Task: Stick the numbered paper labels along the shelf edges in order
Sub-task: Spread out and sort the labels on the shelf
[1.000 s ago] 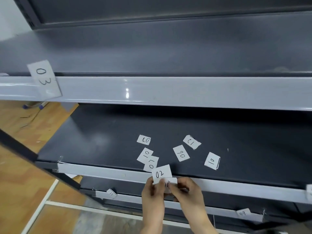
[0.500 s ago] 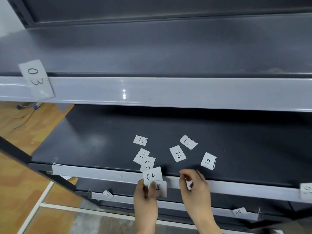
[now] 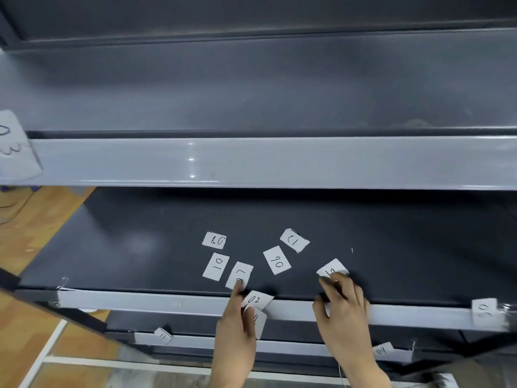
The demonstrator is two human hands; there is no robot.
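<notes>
Several loose white numbered labels lie on the dark middle shelf (image 3: 140, 247): 08 (image 3: 214, 240), 10 (image 3: 216, 266), 07 (image 3: 240, 271), 06 (image 3: 277, 260) and 12 (image 3: 294, 240). My left hand (image 3: 236, 326) pinches label 02 (image 3: 256, 299) and a second label (image 3: 260, 323) in front of the middle shelf's grey edge (image 3: 140, 301). Its index fingertip touches label 07. My right hand (image 3: 342, 306) reaches over the edge. Its bent fingertips lie on the near side of another loose label (image 3: 331, 267), with the thumb apart below.
Label 03 (image 3: 11, 147) is stuck at the left of the top shelf edge (image 3: 279, 163). One label (image 3: 484, 310) sits at the right of the middle edge. Labels 11 (image 3: 163, 335) and 09 (image 3: 382, 350) are on the lower edge. Wooden floor (image 3: 33, 219) shows at left.
My hands have parted. The right hand let go of the held labels and reached up onto the shelf to a loose label, which has shifted. My left index finger stretched onto label 07.
</notes>
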